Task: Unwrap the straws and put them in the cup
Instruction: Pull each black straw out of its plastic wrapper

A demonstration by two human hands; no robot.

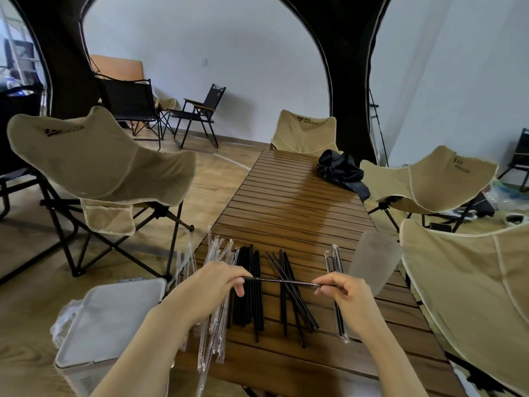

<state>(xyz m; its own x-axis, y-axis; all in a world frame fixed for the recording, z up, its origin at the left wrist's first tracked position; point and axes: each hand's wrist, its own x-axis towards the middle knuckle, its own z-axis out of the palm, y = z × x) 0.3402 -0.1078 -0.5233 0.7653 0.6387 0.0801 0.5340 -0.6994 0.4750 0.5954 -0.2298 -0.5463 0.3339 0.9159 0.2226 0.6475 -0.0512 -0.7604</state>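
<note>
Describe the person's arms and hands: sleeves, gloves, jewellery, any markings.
Both are bare. The left hand and right hand wear no gloves, and no sleeve shows along the left forearm or right forearm. No watch, bracelet or band shows at either wrist, and no ring on the fingers in view. No tattoos or markings show.

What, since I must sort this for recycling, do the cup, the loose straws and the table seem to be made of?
Cup: likely plastic, frosted and translucent; the table's brown shows dimly through it.
Loose straws: probably plastic, black and smooth, with a slight sheen.
Table: brown slats with grain and a soft gloss, wood or a wood-look finish; cannot tell which.
</note>
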